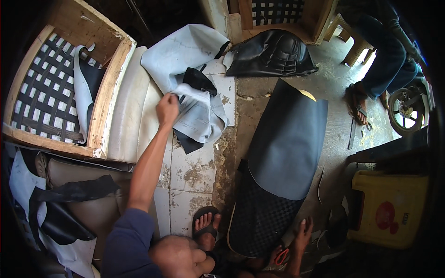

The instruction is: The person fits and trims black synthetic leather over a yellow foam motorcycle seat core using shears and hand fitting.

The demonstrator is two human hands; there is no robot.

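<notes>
A: From the head view, where does the crumpled pale sheet lie relative to the left hand?

B: Just to the right of it, heaped on the stained tiles. The fingers are closed on its upper left end, where a whitish fold bunches up.

A: And the right hand?

B: Well apart from that heap, low on the right, its fingers loosely spread. It is just beside the checked black sheet; I can't tell whether they touch.

A: What's hard to make out?

B: The left fingertips are partly hidden in the fold. A red loop near the right wrist is too small to identify, and the lower edge cuts off the right forearm.

A: Edges and room?

B: The wooden frame and the cream padding hem in the left side; a larger pale sheet lies beyond the hand. Rightward, a strip of tile runs between the left forearm and the dark grey sheet, down to the sandalled foot.
</notes>
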